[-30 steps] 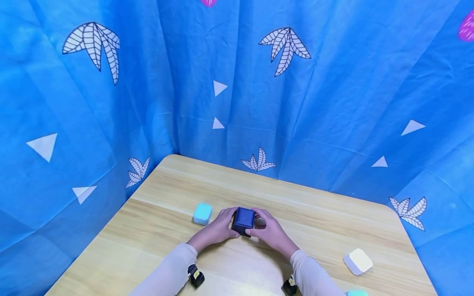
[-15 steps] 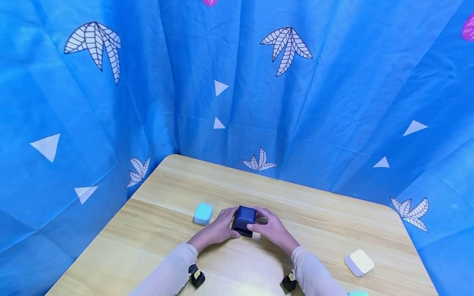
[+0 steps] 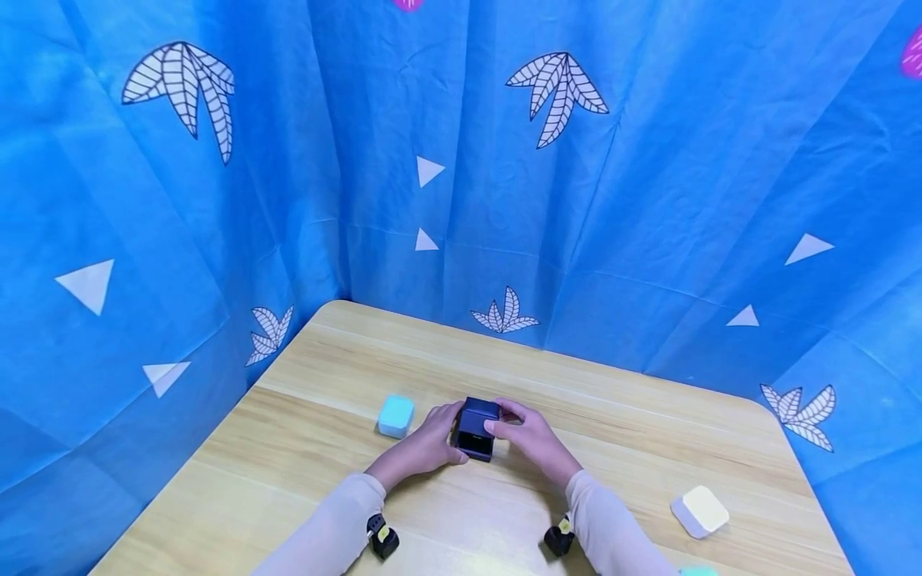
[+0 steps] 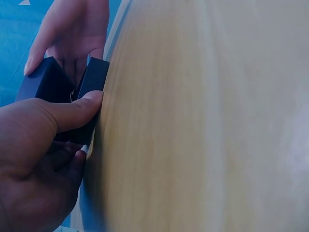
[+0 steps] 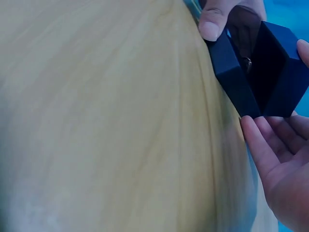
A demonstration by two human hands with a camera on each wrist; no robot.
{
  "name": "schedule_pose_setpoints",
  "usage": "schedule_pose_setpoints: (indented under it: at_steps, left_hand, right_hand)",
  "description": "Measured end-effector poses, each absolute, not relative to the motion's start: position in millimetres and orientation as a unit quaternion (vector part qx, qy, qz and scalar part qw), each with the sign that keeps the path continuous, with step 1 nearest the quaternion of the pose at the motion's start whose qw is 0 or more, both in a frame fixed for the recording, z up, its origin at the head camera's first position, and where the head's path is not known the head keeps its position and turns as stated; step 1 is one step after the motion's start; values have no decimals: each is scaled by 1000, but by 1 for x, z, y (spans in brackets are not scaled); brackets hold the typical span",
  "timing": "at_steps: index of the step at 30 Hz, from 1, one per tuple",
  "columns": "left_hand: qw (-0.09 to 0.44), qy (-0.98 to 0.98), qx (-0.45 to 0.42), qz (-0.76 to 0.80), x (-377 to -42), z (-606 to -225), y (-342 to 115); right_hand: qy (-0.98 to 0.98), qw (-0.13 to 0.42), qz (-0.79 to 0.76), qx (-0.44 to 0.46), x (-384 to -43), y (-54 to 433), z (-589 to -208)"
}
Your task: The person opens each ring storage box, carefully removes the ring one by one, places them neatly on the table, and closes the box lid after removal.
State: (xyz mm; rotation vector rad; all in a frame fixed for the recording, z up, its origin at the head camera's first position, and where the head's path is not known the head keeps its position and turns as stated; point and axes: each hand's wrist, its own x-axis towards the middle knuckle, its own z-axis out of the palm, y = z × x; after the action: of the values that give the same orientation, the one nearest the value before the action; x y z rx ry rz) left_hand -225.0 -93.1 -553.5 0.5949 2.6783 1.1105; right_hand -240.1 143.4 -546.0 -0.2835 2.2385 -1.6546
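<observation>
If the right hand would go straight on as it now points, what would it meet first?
Most likely the lid of the dark blue ring box, which the right hand touches; beyond it, probably the left hand, though depth is unclear.

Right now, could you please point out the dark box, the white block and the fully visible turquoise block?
Dark box (image 3: 476, 425): head view, on its lid.
White block (image 3: 704, 508): head view, on its top face.
Turquoise block (image 3: 397, 410): head view, on its top face.

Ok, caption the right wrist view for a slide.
Left hand and right hand hold a part-open dark box, a small shiny item inside.
</observation>
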Motion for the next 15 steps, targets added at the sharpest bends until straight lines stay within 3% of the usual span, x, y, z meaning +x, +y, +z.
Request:
schedule_pose_setpoints:
  at_steps: [15]
  left_hand:
    - [85, 902, 201, 373, -220, -551, -92]
  right_hand:
    - [742, 194, -638, -68, -244, 140, -539]
